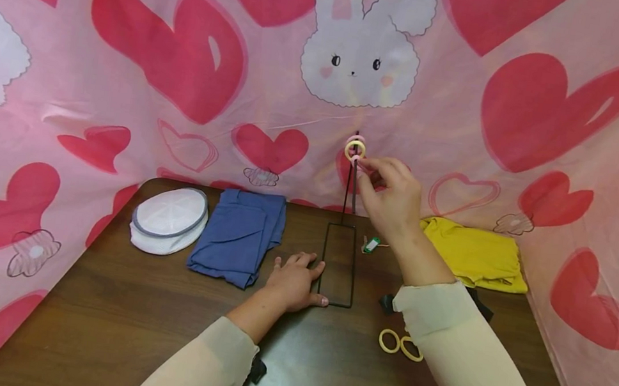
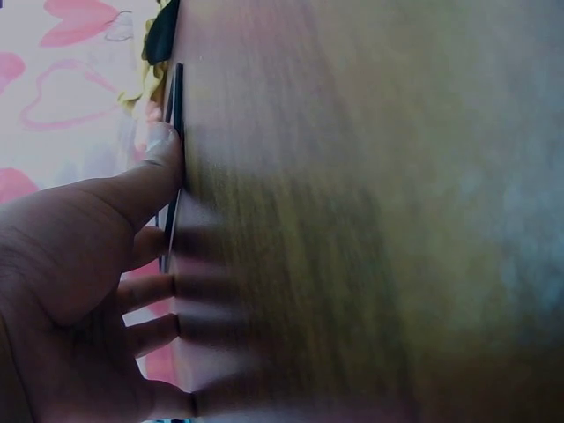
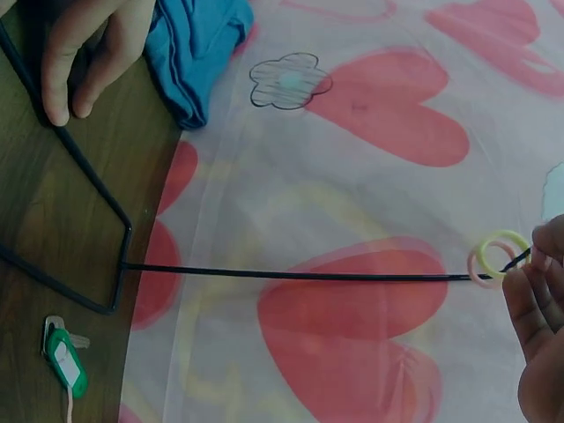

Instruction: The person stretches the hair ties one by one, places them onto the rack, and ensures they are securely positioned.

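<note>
A black wire stand (image 1: 353,269) has a flat rectangular base on the wooden table and a tall upright ending in a hook. My left hand (image 1: 294,283) rests with fingers spread at the left side of the base, its thumb on the near bar. Up at the hook, my right hand (image 1: 396,197) pinches a small pink ring (image 1: 355,159) between thumb and fingertips, close to the hook's tip. A pale yellow ring (image 3: 481,245) and another pink ring (image 3: 471,266) hang on the wire beside those fingertips. The pinched ring is mostly hidden by the fingers.
Two yellow rings (image 1: 381,338) lie near the right forearm. A green key tag (image 1: 372,245) with a key is right of the stand. Folded blue cloth (image 1: 240,236) and a white round fabric item (image 1: 170,214) lie left; yellow cloth (image 1: 473,252) lies right. A heart-print curtain (image 1: 273,111) rises behind.
</note>
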{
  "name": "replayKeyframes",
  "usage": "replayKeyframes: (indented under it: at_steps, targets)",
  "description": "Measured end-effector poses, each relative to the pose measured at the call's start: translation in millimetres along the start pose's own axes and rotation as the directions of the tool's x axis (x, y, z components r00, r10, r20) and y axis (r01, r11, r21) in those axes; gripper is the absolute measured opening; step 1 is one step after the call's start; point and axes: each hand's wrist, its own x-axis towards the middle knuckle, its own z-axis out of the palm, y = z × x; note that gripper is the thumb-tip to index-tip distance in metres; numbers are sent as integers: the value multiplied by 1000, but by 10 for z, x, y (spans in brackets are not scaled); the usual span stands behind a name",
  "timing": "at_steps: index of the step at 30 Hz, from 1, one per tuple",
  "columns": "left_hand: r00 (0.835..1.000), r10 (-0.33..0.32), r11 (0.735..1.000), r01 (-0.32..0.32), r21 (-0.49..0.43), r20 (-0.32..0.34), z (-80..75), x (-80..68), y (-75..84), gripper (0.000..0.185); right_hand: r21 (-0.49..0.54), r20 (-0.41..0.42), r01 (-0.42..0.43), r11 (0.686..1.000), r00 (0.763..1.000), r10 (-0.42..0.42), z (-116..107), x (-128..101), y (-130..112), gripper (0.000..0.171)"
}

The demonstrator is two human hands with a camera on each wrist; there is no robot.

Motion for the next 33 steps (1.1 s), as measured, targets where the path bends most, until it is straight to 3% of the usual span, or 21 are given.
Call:
replayKeyframes:
  at_steps: [10,15,33]
  targets:
    - [1000,-2,1000,2,-12,5,14,-10,3,89,11,-48,-107,994,993,108,124,99,65,18]
    - [1000,-4,1000,4,-14,6,18,-14,8,89,21,-63,-149,989,987,150,129,42,76,21]
    - [1000,-5,1000,5,-16,4,36,21,-15,90,-17,-14,-79,997,997,79,-162,-467,96,18]
